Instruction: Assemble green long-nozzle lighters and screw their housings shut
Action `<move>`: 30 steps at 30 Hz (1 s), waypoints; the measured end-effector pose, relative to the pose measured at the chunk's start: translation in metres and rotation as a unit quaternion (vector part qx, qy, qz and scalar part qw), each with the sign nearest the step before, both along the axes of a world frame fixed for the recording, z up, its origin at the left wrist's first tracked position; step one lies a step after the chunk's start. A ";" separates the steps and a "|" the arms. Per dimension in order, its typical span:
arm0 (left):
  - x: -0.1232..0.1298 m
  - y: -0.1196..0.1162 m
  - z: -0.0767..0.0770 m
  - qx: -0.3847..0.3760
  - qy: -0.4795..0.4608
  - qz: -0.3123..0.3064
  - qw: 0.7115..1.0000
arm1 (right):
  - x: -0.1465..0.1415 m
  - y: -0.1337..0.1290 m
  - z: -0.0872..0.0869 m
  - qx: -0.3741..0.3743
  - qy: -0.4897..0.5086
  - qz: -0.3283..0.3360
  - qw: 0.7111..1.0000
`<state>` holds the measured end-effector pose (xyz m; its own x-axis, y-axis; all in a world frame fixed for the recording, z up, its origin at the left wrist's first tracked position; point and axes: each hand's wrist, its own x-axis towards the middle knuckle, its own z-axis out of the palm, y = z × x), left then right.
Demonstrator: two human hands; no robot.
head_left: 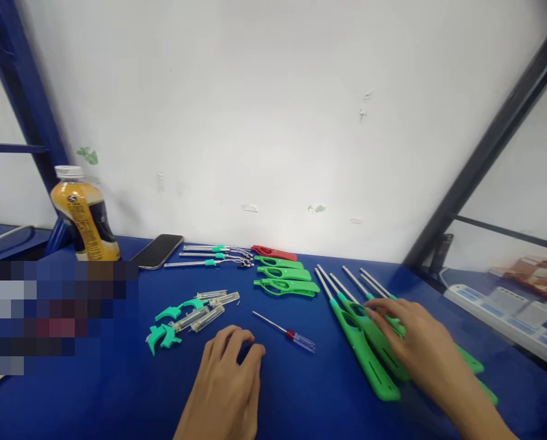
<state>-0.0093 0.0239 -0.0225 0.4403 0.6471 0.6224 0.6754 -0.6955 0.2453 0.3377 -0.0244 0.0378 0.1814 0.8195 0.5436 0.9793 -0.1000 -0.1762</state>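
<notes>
Head view: right hand (415,336) is arching part-open fingers over the green lighters (383,346); cannot tell whether it is gripping one. Leftmost lighter (368,360) is lying just left, long axis running far-left to near-right. Left hand (227,376), loosely bent and empty, is resting farther off on the worktop (301,397).

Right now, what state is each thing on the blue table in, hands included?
Bottle: upright, capped
Phone: flat, screen dark
Metal tubes: loose, outside casings
Casings: without tubes
Teal triggers: loose
Clear tanks: loose
Screwdriver: lying flat, unheld
Green lighters: tubes fitted
Left hand: seemingly empty, fingers bent
Right hand: over lighters, grip unclear
</notes>
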 end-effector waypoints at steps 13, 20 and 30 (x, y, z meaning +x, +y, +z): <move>-0.001 0.005 -0.004 0.035 0.019 -0.048 0.998 | -0.052 0.126 0.010 -0.225 -0.063 0.266 0.935; 0.000 0.003 -0.004 0.021 0.012 -0.047 0.999 | -0.047 0.110 0.007 -0.275 -0.030 0.254 0.927; -0.002 0.010 -0.007 0.033 0.016 -0.059 0.998 | -0.047 0.108 0.022 -0.294 -0.060 0.244 0.922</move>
<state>-0.0115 0.0339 -0.0298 0.5315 0.5474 0.6464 0.5951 -0.7844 0.1749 0.2908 0.0832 0.0597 -0.3189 0.9473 -0.0294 0.9422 0.3136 -0.1183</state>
